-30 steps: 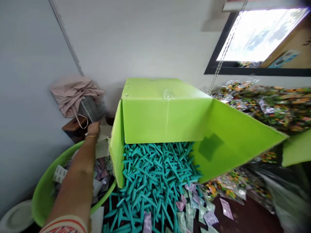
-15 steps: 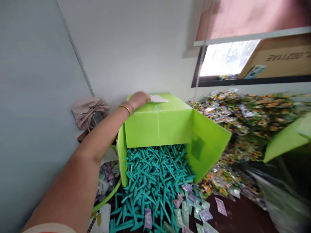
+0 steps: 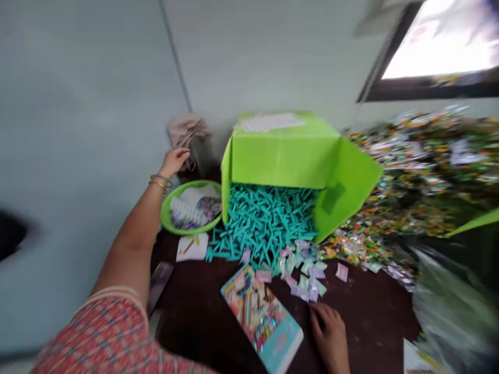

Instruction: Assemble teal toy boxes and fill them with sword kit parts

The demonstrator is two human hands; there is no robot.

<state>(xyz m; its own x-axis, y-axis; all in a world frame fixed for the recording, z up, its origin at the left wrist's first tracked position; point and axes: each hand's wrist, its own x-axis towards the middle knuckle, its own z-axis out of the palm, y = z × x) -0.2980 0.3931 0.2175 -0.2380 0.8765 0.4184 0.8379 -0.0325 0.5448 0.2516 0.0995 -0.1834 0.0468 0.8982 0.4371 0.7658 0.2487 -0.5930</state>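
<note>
One book (image 3: 262, 318): on table (image 3: 370, 311), long axis eleven-to-five, blue end at five o'clock.
Right hand (image 3: 329, 330): at its three o'clock, loosely spread, empty.
Left hand (image 3: 175, 161): eleven o'clock, curled near pink cloth (image 3: 183, 130), grip unclear.

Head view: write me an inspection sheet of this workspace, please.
Surface: dark brown table, partly covered.
Job's things: teal pieces spilling from the open green box; white sheet on its top; small packets in front.
Clutter: colourful book-like item; green basin with sheets and packets; heaped bagged items at right.
Hands: left hand raised near the pink cloth, grip unclear; right hand beside the small packets, open.
Cables: nothing seen.
Surroundings: pale wall; window at upper right.
</note>
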